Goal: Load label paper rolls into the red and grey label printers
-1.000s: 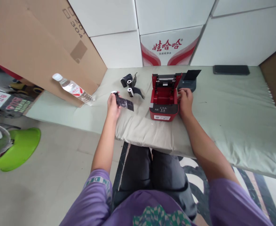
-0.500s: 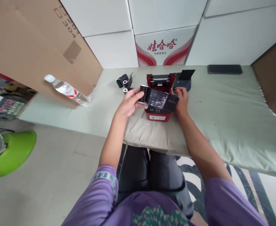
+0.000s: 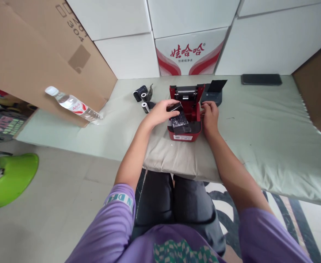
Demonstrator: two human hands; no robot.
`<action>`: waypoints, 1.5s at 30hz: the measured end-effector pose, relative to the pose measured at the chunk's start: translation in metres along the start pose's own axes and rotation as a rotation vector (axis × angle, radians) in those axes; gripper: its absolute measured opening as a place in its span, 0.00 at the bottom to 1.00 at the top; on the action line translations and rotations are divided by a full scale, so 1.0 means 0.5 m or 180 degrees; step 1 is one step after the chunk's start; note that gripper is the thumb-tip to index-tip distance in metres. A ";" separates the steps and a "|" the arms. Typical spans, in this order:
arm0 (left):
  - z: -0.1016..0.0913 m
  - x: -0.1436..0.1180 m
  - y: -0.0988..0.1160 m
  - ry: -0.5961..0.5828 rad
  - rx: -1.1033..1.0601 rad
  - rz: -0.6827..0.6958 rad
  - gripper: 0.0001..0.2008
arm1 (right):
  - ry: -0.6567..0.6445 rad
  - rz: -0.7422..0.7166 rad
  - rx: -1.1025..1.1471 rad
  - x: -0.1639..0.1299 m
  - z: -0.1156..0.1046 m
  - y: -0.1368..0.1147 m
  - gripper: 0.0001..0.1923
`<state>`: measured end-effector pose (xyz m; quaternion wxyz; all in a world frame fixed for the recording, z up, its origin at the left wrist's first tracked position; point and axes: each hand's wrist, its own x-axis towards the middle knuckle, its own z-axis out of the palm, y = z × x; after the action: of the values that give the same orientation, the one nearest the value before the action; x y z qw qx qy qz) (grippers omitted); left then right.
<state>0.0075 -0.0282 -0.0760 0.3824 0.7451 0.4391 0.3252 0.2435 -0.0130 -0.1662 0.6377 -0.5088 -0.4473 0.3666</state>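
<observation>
A small red printer (image 3: 184, 136) with its lid open stands on the pale padded surface (image 3: 259, 120). My left hand (image 3: 160, 111) holds a black roll (image 3: 175, 107) down in the printer's open bay, and the roll's loose black strip (image 3: 180, 120) trails over the front of the machine. My right hand (image 3: 210, 113) rests against the printer's right side. Two more black rolls (image 3: 143, 95) with white cores lie just left of the printer.
A dark grey device (image 3: 213, 95) with a raised flap sits behind the printer's right side. A water bottle (image 3: 72, 103) leans by the cardboard (image 3: 34, 54) at left. A black flat phone-like slab (image 3: 261, 79) lies at far right. White boxes (image 3: 190, 51) line the back. A green stool (image 3: 11, 180) stands on the floor.
My left hand carried the black roll from the left side over to the printer and lowered it into the open bay; the strip that hung across the printer now drapes over its front.
</observation>
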 end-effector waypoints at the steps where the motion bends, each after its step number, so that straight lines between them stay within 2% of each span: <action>1: 0.003 0.002 0.006 0.0053 0.0175 0.0027 0.22 | -0.0015 -0.0011 -0.0006 0.000 0.001 0.001 0.16; 4: 0.018 0.009 0.030 0.0065 0.0862 0.0170 0.20 | -0.0044 -0.0068 -0.0035 -0.001 0.002 0.006 0.18; 7: 0.036 0.028 0.045 -0.0325 0.1372 0.0332 0.17 | -0.0076 -0.0109 -0.0103 -0.001 0.001 0.008 0.20; 12: 0.051 0.066 0.032 -0.0931 0.1391 0.0303 0.17 | -0.0076 -0.0131 -0.0116 -0.002 0.002 0.006 0.21; 17: 0.062 0.093 0.012 -0.0934 0.1736 0.0539 0.12 | -0.0072 -0.0182 -0.0107 -0.005 0.005 0.004 0.18; 21: 0.069 0.110 0.000 -0.1028 0.1941 0.0424 0.08 | -0.0077 -0.0170 -0.0110 -0.004 0.004 0.005 0.18; 26: 0.061 0.115 0.011 -0.1193 0.1798 0.0272 0.05 | -0.0099 -0.0146 -0.0082 -0.004 0.005 0.006 0.18; 31: 0.051 0.117 0.029 -0.1377 0.1242 -0.0134 0.08 | -0.0079 -0.0083 -0.0045 -0.003 0.006 0.008 0.17; 36: 0.045 0.121 0.028 -0.1566 0.1150 -0.0063 0.09 | -0.0115 -0.0080 -0.0136 -0.003 0.006 0.010 0.18; 38: 0.037 0.108 0.031 -0.1474 0.0990 0.0057 0.07 | -0.0131 -0.0068 -0.0131 -0.003 0.004 0.008 0.17; 40: 0.023 0.082 0.040 -0.1172 0.0670 0.0134 0.05 | -0.0150 -0.0117 -0.0126 -0.004 0.002 0.002 0.16; 42: 0.004 0.043 0.052 -0.0850 0.0356 0.0094 0.10 | -0.0204 -0.0284 -0.0177 -0.006 -0.002 -0.007 0.17; 45: -0.019 -0.021 0.069 -0.0729 0.0129 0.0036 0.16 | -0.0350 -0.0580 -0.0297 -0.011 -0.008 -0.022 0.21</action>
<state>0.0096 -0.0463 -0.0435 0.4131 0.7874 0.3948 0.2312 0.2455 -0.0217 -0.1569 0.6185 -0.4742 -0.5426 0.3132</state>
